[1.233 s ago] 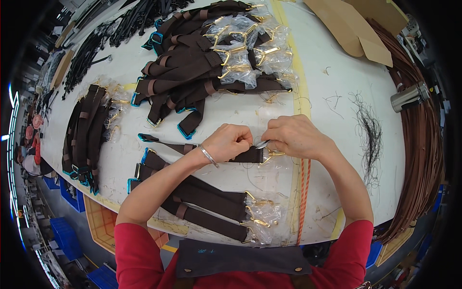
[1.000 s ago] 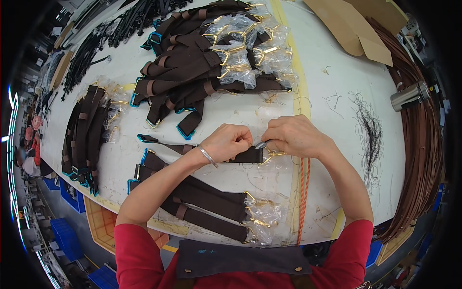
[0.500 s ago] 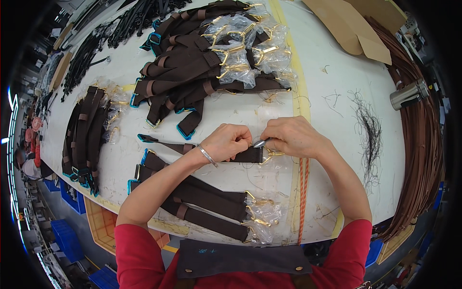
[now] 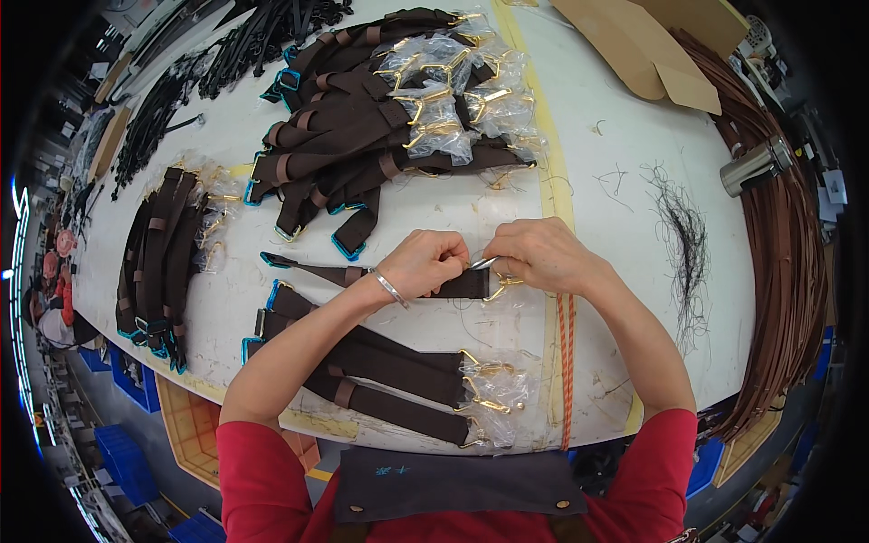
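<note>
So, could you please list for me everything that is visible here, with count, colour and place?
Webbing strap: one, dark brown, under the hands
Metal tool: one, silver, in the right hand
Gold hook: one, gold, strap's right end
Nearer straps: at least two, dark brown, below
Strap pile: many, dark brown, top centre
Strap bundle: several, dark brown, left
Black straps: many, black, upper left
Loose threads: many, black, right
Cord: two strands, orange, right of centre
Steel cylinder: one, silver, right
Long strips: many, brown, far right
Cardboard box: one, tan, upper right
Table: one, white, underneath
Bins: several, blue, lower left
Left hand, right hand: two, bare, centre
</note>
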The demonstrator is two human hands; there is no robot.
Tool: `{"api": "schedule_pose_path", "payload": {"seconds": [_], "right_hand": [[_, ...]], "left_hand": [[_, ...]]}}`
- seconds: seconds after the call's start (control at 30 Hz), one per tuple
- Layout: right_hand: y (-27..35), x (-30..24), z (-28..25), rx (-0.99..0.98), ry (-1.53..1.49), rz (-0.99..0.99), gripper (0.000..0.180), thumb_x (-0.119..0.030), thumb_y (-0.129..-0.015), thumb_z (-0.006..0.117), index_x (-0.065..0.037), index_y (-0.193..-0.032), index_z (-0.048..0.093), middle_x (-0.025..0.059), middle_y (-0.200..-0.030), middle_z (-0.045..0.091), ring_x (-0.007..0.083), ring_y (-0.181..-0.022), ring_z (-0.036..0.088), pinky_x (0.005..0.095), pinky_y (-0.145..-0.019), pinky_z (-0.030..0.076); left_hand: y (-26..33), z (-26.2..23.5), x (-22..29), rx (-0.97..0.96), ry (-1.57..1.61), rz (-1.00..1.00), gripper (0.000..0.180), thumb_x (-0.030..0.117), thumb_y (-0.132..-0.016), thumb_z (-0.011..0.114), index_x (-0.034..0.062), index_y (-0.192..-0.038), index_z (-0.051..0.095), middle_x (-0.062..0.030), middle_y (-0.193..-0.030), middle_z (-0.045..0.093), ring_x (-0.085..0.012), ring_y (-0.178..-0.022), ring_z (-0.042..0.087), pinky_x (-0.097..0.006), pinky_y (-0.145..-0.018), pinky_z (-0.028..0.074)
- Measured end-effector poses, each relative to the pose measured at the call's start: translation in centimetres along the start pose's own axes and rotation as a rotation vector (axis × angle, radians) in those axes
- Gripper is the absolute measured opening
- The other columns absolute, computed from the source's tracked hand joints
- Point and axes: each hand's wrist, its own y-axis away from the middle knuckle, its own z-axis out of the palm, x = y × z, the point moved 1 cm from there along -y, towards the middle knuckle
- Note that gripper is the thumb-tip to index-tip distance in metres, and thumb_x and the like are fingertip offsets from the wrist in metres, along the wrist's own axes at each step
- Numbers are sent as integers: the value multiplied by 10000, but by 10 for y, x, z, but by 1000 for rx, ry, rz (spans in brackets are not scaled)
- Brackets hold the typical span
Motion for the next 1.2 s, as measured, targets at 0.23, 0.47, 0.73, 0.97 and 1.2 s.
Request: {"api": "schedule_pose_path", "payload": {"seconds": [0.23,0.47,0.73,0.97,1.2], "right_hand": [[41,-48,-2,173,9,200,209,-160,-786,615,-39,-950,566,96,-813,591,279,-765,600,378,-630,467],[65,-67,33,248,-27,290,213,-153,-784,624,-15,-909,520,126,-788,576,295,-710,603,390,-581,464],[51,-81,38,400,95,312,190,-146,-767,636,-18,-822,506,112,-723,558,274,-652,598,368,-518,462],[47,-77,44,388,128,311,182,-135,-759,635,-18,-792,499,122,-702,560,272,-634,602,376,-504,466],[46,-78,53,445,113,334,168,-128,-760,625,-21,-777,497,114,-707,562,271,-634,606,374,-495,469]], "left_hand": [[0,-7,2,-78,38,-63,100,93,-832,505,14,-814,563,9,-635,526,-41,-472,491,-190,-405,413],[-4,-4,-4,-120,497,-63,121,150,-878,500,37,-849,532,-76,-760,616,-94,-535,576,-209,-433,483],[-5,-4,-8,-189,564,-73,132,194,-918,473,71,-875,496,-107,-789,630,-114,-587,604,-219,-486,504],[-6,-3,-5,-196,515,-68,147,206,-924,469,69,-881,498,-96,-786,624,-106,-589,600,-221,-492,502],[-5,-4,-3,-206,517,-70,161,220,-923,480,66,-878,498,-96,-791,626,-105,-593,603,-220,-494,508]]}}
